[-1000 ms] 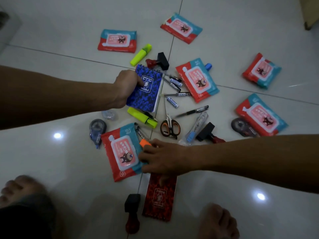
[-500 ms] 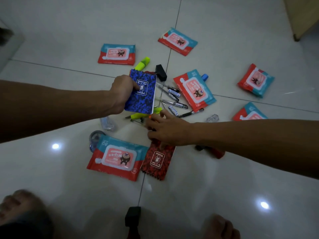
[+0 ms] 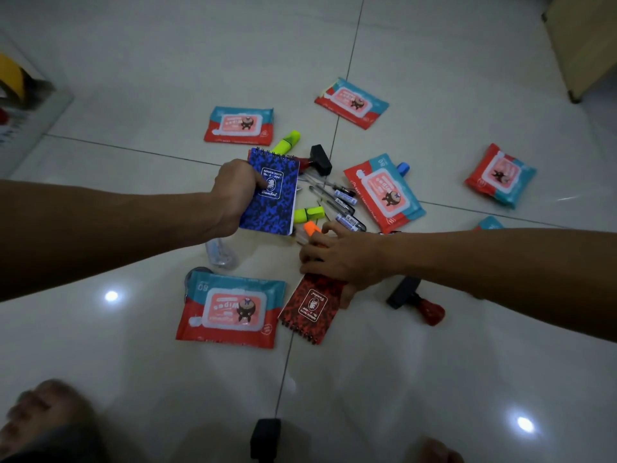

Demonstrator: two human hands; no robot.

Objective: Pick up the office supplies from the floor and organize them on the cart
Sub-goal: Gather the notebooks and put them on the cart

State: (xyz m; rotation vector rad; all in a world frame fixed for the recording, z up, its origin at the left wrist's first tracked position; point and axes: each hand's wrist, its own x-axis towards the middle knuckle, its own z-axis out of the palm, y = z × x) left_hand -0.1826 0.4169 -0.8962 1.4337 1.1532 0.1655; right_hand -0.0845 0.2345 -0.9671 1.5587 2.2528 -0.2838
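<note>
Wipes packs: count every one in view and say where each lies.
6: one upper left, one top centre, one centre by the pens, one far right, one near the red notebook, one mostly hidden behind the right forearm. More may be hidden.

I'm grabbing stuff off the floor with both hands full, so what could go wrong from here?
1. The right hand holds the red notepad by one end while its fingers also reach at the orange highlighter; the pad may slip.
2. Pens lie loosely crossed near that hand, so a sweep could roll them away.
3. A black stamp lies between the bare feet and could get stepped on.
</note>
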